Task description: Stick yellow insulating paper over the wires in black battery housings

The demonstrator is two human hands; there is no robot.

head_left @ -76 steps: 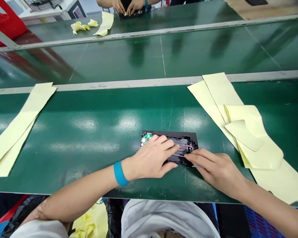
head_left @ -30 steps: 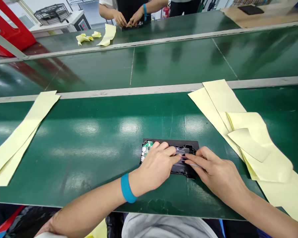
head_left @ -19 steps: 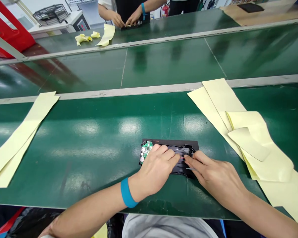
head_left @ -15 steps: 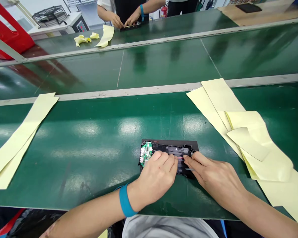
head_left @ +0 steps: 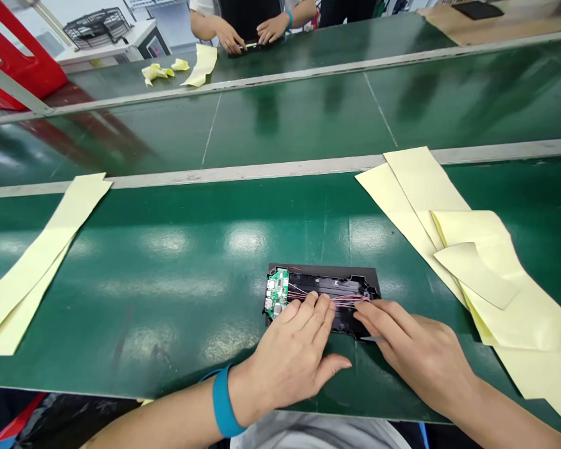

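Observation:
A black plastic housing [head_left: 318,282] lies on the green bench, with a green circuit board [head_left: 277,292] at its left end. Thin pinkish wires [head_left: 350,300] run lengthwise along its inside. My left hand [head_left: 303,343] rests on the wires with fingers stretched and thumb spread. At the housing's right end, my right hand [head_left: 411,343] has its fingertips by the wire ends. Out of its curled fingers sticks the tip of a thin grey pointed tool [head_left: 371,339]; the rest is hidden, so its kind is unclear.
Yellow paper strips lie left [head_left: 47,262] and right [head_left: 490,274] on the bench [head_left: 177,299]. Beyond a pale rail [head_left: 271,171] runs a green belt [head_left: 299,125]. Across it, a co-worker's hands [head_left: 271,30] handle a dark part beside crumpled yellow paper [head_left: 156,73].
My left hand has opened from a curled grip and flattened over the wires, which now show more. My right hand has shifted slightly right. The middle belt's line has moved left.

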